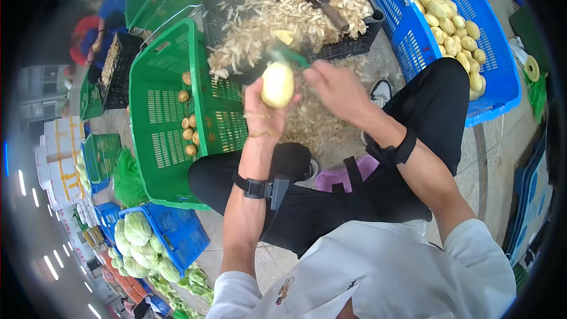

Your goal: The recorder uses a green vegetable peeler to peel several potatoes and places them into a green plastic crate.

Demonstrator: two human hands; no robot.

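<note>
1. A pale, peeled potato is held at the near side of the black crate, cupped in the left hand; if its bared flesh is slippery, it could be dropped.
2. A motion-blurred green peeler is gripped in the curled right hand, beside the crate's near edge; by an overrun stroke, the left fingers could be nicked.
3. Inside the crate, a knife is left atop peelings; through careless reaching, its blade could be met.

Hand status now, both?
Left hand: holding a peeled potato.
Right hand: closed, holding a green peeler, blurred.
</note>
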